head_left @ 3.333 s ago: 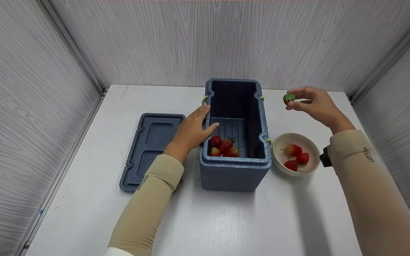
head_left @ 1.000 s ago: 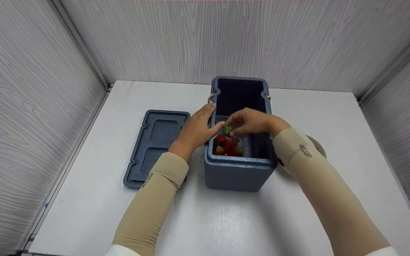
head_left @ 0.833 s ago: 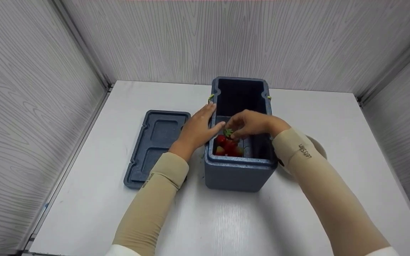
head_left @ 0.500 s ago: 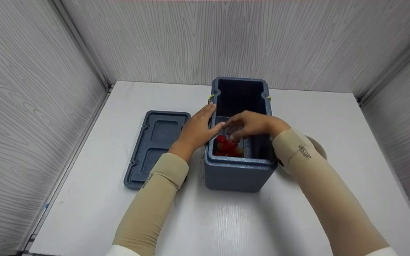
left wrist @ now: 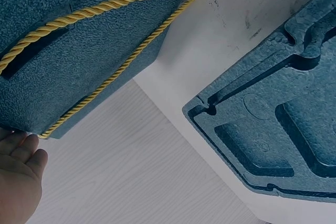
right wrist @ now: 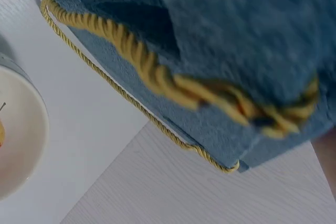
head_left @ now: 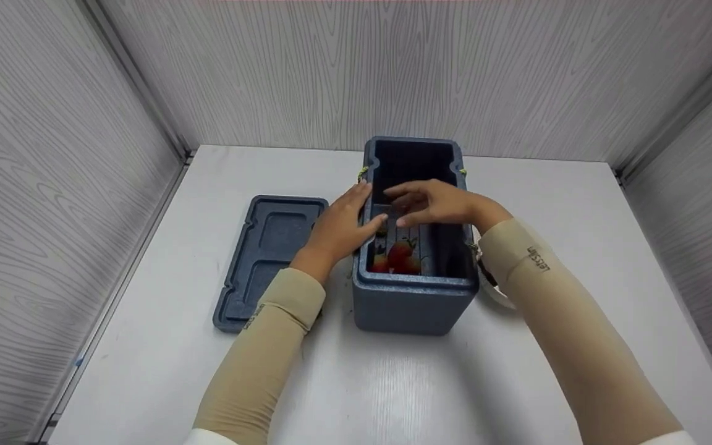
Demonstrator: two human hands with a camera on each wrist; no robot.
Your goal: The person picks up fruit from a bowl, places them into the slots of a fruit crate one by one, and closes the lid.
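A deep blue foam box (head_left: 415,309) stands uncovered at mid-table, several strawberries (head_left: 401,252) lying at its near end. My left hand (head_left: 342,225) rests on the box's left rim, fingers along the outside and thumb over the edge. Above the opening hovers my right hand (head_left: 436,203), its fingers loosely bent and apart with nothing between them. In the left wrist view, my left fingertips touch the box wall near a yellow rope (left wrist: 110,4). The right wrist view shows another yellow rope (right wrist: 134,51) along the box's other side; most of the right hand is outside that view.
The blue lid (head_left: 269,259) lies on the white table (head_left: 343,383) left of the box. A white bowl (right wrist: 31,129) sits right of the box, mostly hidden by the right forearm in the head view. Grey wood-grain panels (head_left: 343,74) enclose the back and sides.
My right hand carried a strawberry from above the bowl's far side into the box and let it go among the others. It has since risen slightly. The left hand stays on the rim.
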